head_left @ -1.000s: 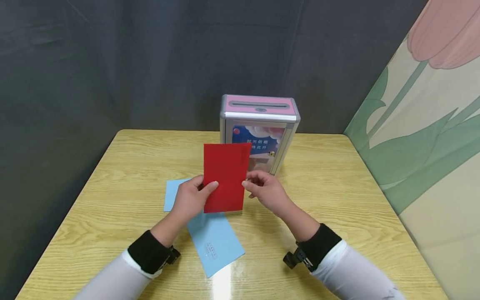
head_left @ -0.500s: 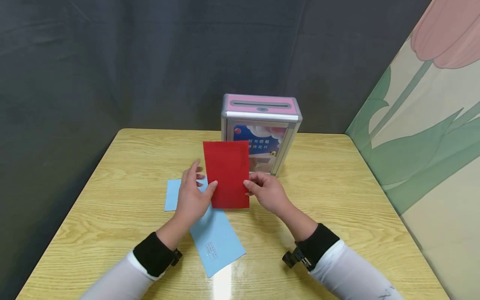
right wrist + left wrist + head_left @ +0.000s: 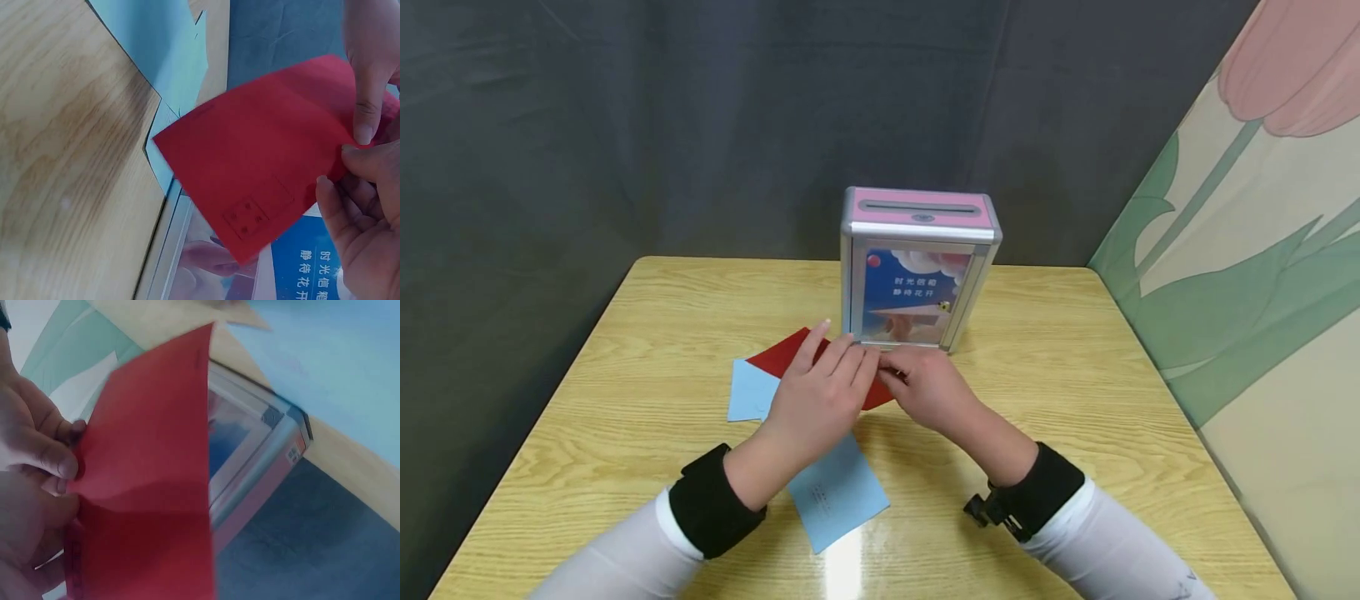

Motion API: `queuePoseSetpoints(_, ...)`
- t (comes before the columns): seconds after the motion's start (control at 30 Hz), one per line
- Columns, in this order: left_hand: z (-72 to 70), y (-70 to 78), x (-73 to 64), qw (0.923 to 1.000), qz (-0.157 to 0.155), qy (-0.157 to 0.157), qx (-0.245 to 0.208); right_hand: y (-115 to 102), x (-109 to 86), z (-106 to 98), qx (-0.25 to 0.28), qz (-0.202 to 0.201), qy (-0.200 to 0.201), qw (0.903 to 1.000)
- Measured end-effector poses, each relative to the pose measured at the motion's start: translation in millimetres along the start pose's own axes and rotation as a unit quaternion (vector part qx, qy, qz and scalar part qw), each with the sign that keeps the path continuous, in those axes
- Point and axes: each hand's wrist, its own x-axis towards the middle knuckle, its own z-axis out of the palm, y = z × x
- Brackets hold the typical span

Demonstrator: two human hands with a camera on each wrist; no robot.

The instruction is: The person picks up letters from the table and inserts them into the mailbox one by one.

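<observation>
A red envelope [image 3: 778,352] is held tilted above the table between both hands, partly covered by them in the head view. The left hand [image 3: 823,400] reaches over it from the left; in the right wrist view its thumb presses the envelope's face. With thumb and fingers, the right hand [image 3: 932,387] pinches the envelope's edge, close beside the left hand. Printed boxes show on the red envelope [image 3: 262,144] in the right wrist view. Underneath lie light blue envelopes [image 3: 838,496], one reaching out to the left.
Behind the hands stands a silver-framed letter box [image 3: 917,287] with a pink top and a slot [image 3: 917,207]. A wood-grain table [image 3: 625,433] holds everything. Dark cloth [image 3: 737,125] hangs behind, and a flower-printed panel [image 3: 1262,250] is at the right.
The red envelope went from upright, facing the head camera, to tilted sideways and lower. The left hand loosened from its left edge, then moved right over it, next to the right hand.
</observation>
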Motion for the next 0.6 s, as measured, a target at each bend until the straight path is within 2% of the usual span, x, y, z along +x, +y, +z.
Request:
queuePoseSetpoints(0.13, -3.2, -5.8, 3.1, 0.9995, 0.003, -0.030, 0.012, -2, 0.0, -3, -0.016, -0.002, -0.002, 0.9999)
queuePoseSetpoints(0.2, -3.6, -8.9, 2.2, 0.9991, -0.003, -0.042, 0.004, 0, -0.4, -6, -0.019, 0.009, 0.000, 0.9998)
queuePoseSetpoints(0.3, -3.6, -15.3, -1.0, 0.9969, -0.044, -0.050, -0.042, 7, -2.9, -11, -0.004, 0.075, 0.008, 0.9971)
queuePoseSetpoints(0.37, -3.1, -20.2, -3.3, 0.9924, -0.080, -0.039, -0.084, 14, -5.2, -15, 0.028, 0.141, 0.010, 0.9895)
queuePoseSetpoints(0.43, -1.4, -24.0, -5.6, 0.9843, -0.120, -0.023, -0.128, 20, -7.9, -19, 0.085, 0.214, 0.007, 0.9731)
queuePoseSetpoints(0.47, -0.3, -25.5, -6.7, 0.9787, -0.139, -0.014, -0.151, 23, -8.9, -22, 0.125, 0.246, 0.004, 0.9612)
queuePoseSetpoints(0.5, 1.0, -26.4, -7.8, 0.9720, -0.158, -0.009, -0.173, 25, -9.9, -23, 0.174, 0.275, 0.002, 0.9456)
queuePoseSetpoints(0.6, 4.8, -26.8, -11.3, 0.9462, -0.226, -0.012, -0.232, 29, -11.9, -26, 0.314, 0.338, 0.010, 0.8874)
